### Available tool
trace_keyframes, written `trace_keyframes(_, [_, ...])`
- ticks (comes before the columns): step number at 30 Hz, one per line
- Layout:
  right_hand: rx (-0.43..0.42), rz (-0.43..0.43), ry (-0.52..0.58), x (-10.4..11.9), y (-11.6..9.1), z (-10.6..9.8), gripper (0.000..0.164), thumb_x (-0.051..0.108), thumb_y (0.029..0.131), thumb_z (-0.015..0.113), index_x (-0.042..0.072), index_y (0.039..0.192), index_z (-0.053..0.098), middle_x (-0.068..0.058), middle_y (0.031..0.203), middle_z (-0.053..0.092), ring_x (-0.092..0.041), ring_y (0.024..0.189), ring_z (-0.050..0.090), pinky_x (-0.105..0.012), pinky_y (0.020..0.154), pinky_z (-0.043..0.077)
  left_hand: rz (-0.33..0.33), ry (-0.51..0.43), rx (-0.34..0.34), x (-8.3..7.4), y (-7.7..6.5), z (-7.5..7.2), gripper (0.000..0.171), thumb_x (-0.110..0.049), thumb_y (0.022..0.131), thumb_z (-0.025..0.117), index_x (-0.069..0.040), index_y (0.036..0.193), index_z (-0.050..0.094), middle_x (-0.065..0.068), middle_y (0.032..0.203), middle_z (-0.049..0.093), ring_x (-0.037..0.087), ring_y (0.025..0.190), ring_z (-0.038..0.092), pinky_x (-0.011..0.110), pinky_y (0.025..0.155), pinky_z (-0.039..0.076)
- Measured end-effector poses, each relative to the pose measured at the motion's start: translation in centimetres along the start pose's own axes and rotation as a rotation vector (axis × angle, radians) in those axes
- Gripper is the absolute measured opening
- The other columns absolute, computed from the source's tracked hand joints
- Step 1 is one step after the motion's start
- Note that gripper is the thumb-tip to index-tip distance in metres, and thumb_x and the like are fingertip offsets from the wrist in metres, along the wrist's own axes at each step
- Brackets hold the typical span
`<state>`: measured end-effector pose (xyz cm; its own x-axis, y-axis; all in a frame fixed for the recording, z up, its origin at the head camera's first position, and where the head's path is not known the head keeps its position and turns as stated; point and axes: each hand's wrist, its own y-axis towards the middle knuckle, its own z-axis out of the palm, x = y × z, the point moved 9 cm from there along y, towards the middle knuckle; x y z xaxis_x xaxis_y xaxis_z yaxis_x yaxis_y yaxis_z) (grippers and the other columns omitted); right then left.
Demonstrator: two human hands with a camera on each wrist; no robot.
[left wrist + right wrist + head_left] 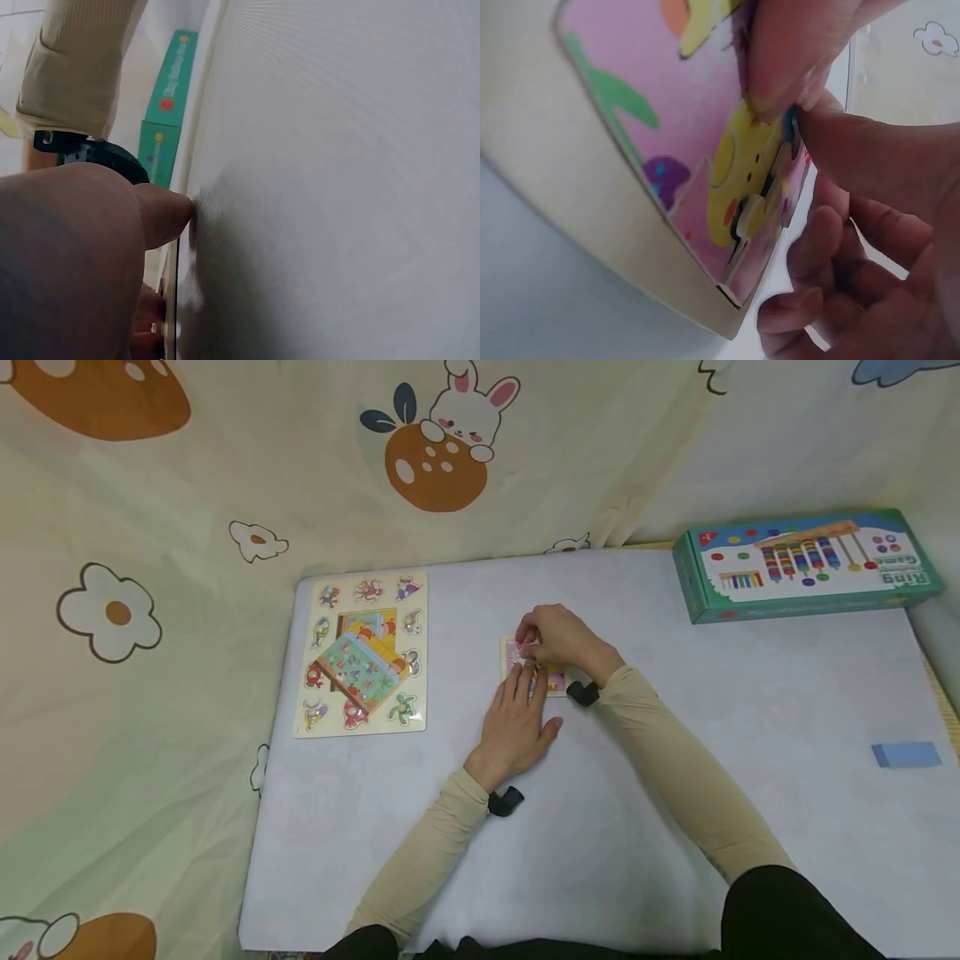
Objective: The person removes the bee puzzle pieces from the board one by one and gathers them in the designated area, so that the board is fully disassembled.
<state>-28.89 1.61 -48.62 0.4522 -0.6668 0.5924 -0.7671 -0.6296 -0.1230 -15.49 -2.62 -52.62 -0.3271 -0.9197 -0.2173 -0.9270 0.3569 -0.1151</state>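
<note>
Left of frame: cream picture board, two colourful panels overlapped on it. Centre: left hand, fingers straight, resting on lower part of small pink puzzle. Right hand above it, thumb and finger pinching a puzzle piece at puzzle's upper part. Upper right: green box, red corner logo, lettering unreadable. Right edge: blue block.
</note>
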Motion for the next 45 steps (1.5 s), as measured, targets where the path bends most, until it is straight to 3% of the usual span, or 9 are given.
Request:
trace_keyframes(7, [0.08, 0.023, 0.05, -0.29, 0.13, 0.43, 0.021, 0.01, 0.096, 0.077, 0.001, 0.114, 0.071, -0.014, 0.106, 0.071, -0.029, 0.099, 0.066, -0.046, 0.094, 0.054, -0.004, 0.006, 0.01, -0.01, 0.1, 0.08, 0.08, -0.051, 0.109, 0.05, -0.006, 0.169, 0.022, 0.016, 0.178, 0.013, 0.033, 0.165, 0.01, 0.043, 0.133, 0.017])
trace_keyframes(23, [0.128, 0.029, 0.025, -0.42, 0.5, 0.95, 0.021, 0.01, 0.098, 0.075, 0.003, 0.116, 0.066, -0.016, 0.113, 0.067, -0.031, 0.105, 0.062, -0.048, 0.097, 0.051, -0.014, 0.013, 0.021, 0.14, -0.01, 0.12, 0.079, -0.051, 0.109, 0.049, -0.008, 0.169, 0.022, 0.015, 0.178, 0.011, 0.032, 0.165, 0.009, 0.043, 0.134, 0.016])
trace_keyframes(35, [0.075, 0.056, 0.083, -0.29, 0.61, 0.43, 0.023, 0.007, 0.094, 0.079, 0.006, 0.116, 0.072, -0.013, 0.112, 0.073, -0.03, 0.106, 0.065, -0.049, 0.101, 0.05, -0.009, 0.019, 0.013, 0.25, 0.06, 0.08, 0.079, -0.052, 0.109, 0.049, -0.007, 0.169, 0.021, 0.015, 0.178, 0.013, 0.032, 0.165, 0.01, 0.043, 0.133, 0.016])
trace_keyframes(41, [0.047, 0.065, 0.057, -0.21, 0.65, 0.28, 0.017, 0.007, 0.092, 0.08, 0.007, 0.109, 0.077, -0.011, 0.11, 0.076, -0.032, 0.112, 0.066, -0.053, 0.106, 0.047, -0.011, 0.011, 0.02, 0.18, 0.07, -0.03, 0.079, -0.051, 0.109, 0.049, -0.007, 0.169, 0.021, 0.015, 0.178, 0.013, 0.032, 0.165, 0.01, 0.043, 0.133, 0.016])
trace_keyframes(45, [0.03, 0.087, 0.018, -0.06, 0.58, 0.0, 0.017, 0.009, 0.09, 0.081, 0.01, 0.107, 0.077, -0.009, 0.109, 0.079, -0.033, 0.112, 0.068, -0.055, 0.101, 0.05, -0.012, 0.016, 0.023, 0.14, 0.01, -0.01, 0.079, -0.052, 0.11, 0.048, -0.007, 0.169, 0.021, 0.015, 0.178, 0.012, 0.032, 0.165, 0.01, 0.042, 0.134, 0.015])
